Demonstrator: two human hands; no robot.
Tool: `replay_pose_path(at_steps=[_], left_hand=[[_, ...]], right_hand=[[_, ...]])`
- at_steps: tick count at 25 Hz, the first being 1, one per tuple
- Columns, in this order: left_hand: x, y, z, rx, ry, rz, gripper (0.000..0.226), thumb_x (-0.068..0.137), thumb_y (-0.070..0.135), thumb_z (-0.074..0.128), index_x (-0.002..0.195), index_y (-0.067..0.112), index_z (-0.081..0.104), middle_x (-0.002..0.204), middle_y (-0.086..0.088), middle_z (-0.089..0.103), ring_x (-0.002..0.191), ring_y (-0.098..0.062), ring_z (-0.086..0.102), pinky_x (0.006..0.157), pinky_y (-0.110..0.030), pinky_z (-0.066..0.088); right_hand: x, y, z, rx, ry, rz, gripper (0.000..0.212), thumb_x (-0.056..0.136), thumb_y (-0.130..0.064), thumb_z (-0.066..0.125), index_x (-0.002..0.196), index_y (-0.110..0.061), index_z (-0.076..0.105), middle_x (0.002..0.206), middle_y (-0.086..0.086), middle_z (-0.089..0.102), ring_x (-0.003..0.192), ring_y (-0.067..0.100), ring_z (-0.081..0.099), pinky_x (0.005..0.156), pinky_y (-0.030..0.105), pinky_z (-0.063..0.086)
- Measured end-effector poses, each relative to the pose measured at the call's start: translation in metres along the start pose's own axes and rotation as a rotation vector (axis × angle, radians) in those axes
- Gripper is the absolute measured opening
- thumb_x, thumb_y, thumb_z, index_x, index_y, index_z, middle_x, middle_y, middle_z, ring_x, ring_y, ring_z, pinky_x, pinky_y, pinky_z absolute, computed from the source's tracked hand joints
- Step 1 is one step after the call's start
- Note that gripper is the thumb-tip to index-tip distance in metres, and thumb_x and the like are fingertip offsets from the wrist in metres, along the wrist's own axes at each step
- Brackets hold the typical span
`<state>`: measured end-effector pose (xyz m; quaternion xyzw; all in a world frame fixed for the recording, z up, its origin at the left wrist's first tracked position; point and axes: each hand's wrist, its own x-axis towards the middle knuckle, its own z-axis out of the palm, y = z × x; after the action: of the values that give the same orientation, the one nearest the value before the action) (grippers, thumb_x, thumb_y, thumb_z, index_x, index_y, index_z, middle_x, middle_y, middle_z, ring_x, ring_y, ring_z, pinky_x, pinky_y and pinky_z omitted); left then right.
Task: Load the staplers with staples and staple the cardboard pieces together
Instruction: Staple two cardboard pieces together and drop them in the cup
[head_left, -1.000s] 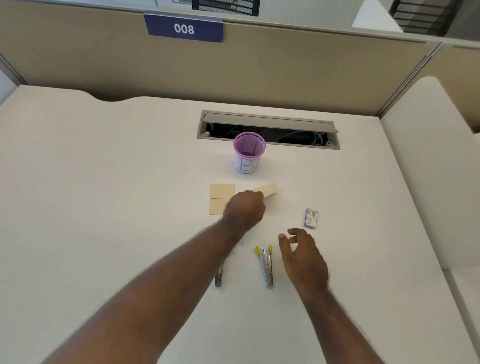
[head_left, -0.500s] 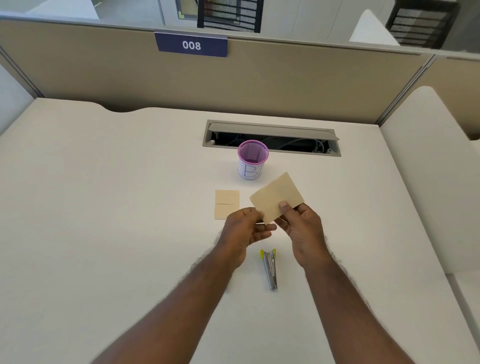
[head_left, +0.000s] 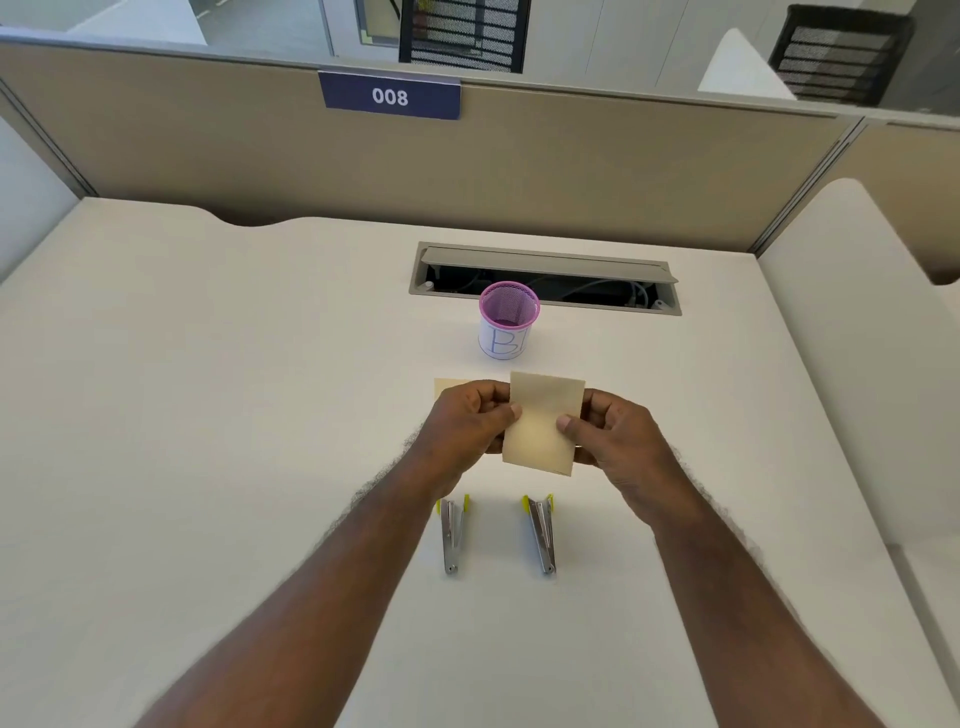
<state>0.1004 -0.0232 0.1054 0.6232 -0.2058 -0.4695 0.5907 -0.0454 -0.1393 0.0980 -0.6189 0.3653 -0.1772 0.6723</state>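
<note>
Above the cream table (head_left: 208, 415), I hold one cardboard piece (head_left: 543, 423) up, my left hand (head_left: 467, 426) and right hand (head_left: 615, 436) pinching its side edges. Behind it stands a pink mesh cup (head_left: 508, 319). Nearer me, two staplers (head_left: 540, 535) lie side by side, apart. Another cardboard piece (head_left: 445, 387) peeks past my left knuckles.

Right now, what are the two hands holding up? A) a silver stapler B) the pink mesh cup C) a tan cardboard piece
C: the left hand and right hand each pinch a side of the flat tan cardboard piece, while both silver staplers with yellow tips lie untouched on the white desk.
</note>
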Motion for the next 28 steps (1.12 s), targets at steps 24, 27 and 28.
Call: replay_pose_path(at_steps=[24, 27, 28], left_hand=[[-0.007, 0.005, -0.004, -0.125, -0.075, -0.061, 0.025, 0.087, -0.005, 0.065, 0.105, 0.012, 0.068, 0.094, -0.009, 0.073, 0.081, -0.017, 0.071, 0.073, -0.027, 0.061], [-0.009, 0.005, -0.002, -0.086, -0.088, -0.041, 0.026, 0.086, -0.007, 0.066, 0.103, 0.013, 0.068, 0.094, -0.008, 0.074, 0.082, -0.015, 0.072, 0.072, -0.027, 0.061], [-0.009, 0.005, -0.002, -0.077, -0.091, -0.041, 0.027, 0.086, -0.007, 0.066, 0.103, 0.013, 0.068, 0.094, -0.008, 0.074, 0.083, -0.015, 0.072, 0.072, -0.027, 0.060]], right_hand=[[-0.013, -0.013, -0.010, -0.139, 0.014, -0.043, 0.016, 0.094, -0.025, 0.063, 0.108, -0.026, 0.071, 0.103, -0.004, 0.074, 0.090, 0.012, 0.073, 0.074, 0.028, 0.059], [-0.012, -0.012, -0.009, -0.138, 0.006, 0.013, 0.015, 0.092, -0.021, 0.067, 0.106, -0.019, 0.073, 0.087, -0.001, 0.075, 0.076, 0.017, 0.074, 0.066, 0.026, 0.059], [-0.012, -0.011, -0.009, -0.125, -0.001, 0.028, 0.015, 0.091, -0.019, 0.067, 0.105, -0.017, 0.073, 0.085, -0.001, 0.076, 0.076, 0.020, 0.075, 0.064, 0.026, 0.059]])
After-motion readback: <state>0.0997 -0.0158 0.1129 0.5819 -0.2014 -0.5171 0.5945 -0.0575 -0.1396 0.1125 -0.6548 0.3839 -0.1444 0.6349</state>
